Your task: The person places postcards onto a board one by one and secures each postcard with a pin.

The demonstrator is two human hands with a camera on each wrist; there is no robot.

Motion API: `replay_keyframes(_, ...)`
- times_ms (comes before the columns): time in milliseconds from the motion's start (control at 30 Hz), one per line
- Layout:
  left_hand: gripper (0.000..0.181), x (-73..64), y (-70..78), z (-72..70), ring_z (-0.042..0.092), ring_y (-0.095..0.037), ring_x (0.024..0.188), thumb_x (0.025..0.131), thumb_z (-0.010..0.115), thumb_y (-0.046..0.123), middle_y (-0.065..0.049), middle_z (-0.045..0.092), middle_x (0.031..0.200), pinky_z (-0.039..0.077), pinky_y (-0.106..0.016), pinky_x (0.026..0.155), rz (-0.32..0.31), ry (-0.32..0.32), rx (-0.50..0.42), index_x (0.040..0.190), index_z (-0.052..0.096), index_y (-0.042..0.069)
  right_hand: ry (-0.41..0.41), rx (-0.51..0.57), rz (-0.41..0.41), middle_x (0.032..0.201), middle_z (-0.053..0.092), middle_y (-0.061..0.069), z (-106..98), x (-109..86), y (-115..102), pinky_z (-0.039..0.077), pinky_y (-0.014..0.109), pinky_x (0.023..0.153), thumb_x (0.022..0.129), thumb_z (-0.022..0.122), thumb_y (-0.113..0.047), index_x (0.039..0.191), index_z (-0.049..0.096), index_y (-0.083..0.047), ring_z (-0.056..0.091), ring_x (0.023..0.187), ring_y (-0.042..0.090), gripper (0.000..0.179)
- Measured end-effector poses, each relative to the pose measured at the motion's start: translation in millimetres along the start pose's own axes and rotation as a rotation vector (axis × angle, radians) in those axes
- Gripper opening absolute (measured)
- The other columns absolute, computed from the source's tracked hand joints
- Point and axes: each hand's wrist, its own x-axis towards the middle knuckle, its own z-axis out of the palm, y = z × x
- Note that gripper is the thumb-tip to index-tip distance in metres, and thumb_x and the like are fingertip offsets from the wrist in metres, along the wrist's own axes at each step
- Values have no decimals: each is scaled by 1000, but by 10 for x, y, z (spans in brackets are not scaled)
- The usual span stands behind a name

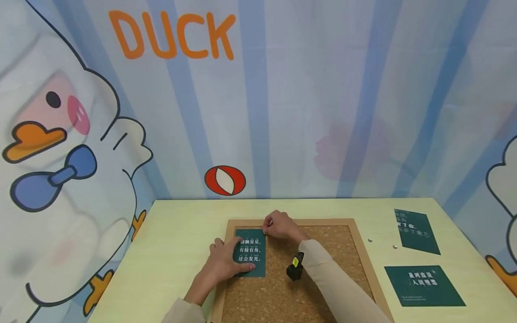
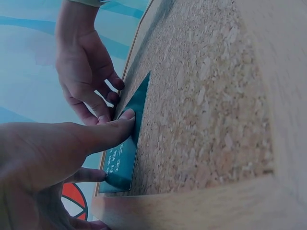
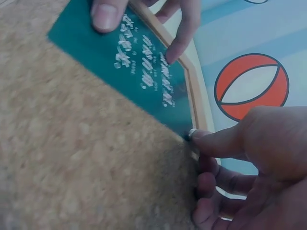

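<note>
A green card [image 1: 255, 251] with white lettering lies in the upper left corner of a wood-framed cork board [image 1: 278, 296]. My left hand [image 1: 226, 260] rests on it with the thumb and a finger spread, pressing the card against the cork. At the card's upper right corner, my right hand [image 1: 280, 225] holds a small silver thumbtack [image 3: 192, 132] at the tip of its thumb, touching the card. Curled fingers [image 3: 206, 184] of that hand sit just below the corner. How deep the tack sits is hidden.
Two silver thumbtacks, one nearer the board [image 1: 370, 240], lie on the pale table [image 1: 177, 251] right of the board. Beyond them are two more green cards, an upper one [image 1: 418, 231] and a lower one [image 1: 424, 285]. A printed curtain [image 1: 299, 112] hangs behind the table.
</note>
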Motion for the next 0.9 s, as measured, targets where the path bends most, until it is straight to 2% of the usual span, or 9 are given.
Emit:
replay_keyframes(167, 91, 5, 4, -14, 40, -38, 111, 75, 92, 50, -20, 43, 114, 48, -54, 84, 0, 4, 12, 148, 54, 12, -54, 11, 87, 79, 63, 0, -34, 58, -44, 41, 31, 68, 96, 71, -9, 87, 77, -7, 54, 76, 18, 11)
replay_keyframes(467, 90, 12, 23, -12, 40, -37, 111, 75, 93, 48, -20, 43, 115, 48, -54, 85, -2, 4, -2, 148, 54, 12, -114, 70, 259, 71, 58, 4, -113, 168, -95, 44, 31, 55, 96, 70, -9, 83, 75, -5, 52, 64, 18, 15)
replay_keyframes(667, 90, 11, 22, -4, 40, -37, 111, 75, 93, 48, -20, 43, 115, 48, -55, 86, 0, 2, -5, 148, 54, 12, -134, 111, 289, 64, 52, 3, -119, 174, -87, 38, 31, 50, 96, 71, -8, 80, 75, -3, 44, 55, 17, 18)
replay_keyframes(900, 90, 0, 16, -5, 40, -37, 111, 75, 93, 48, -20, 43, 115, 48, -54, 85, -8, 0, -5, 148, 54, 12, -134, 49, 276, 57, 44, 1, -85, 176, -117, 38, 31, 49, 97, 70, -9, 68, 66, -5, 42, 52, 16, 30)
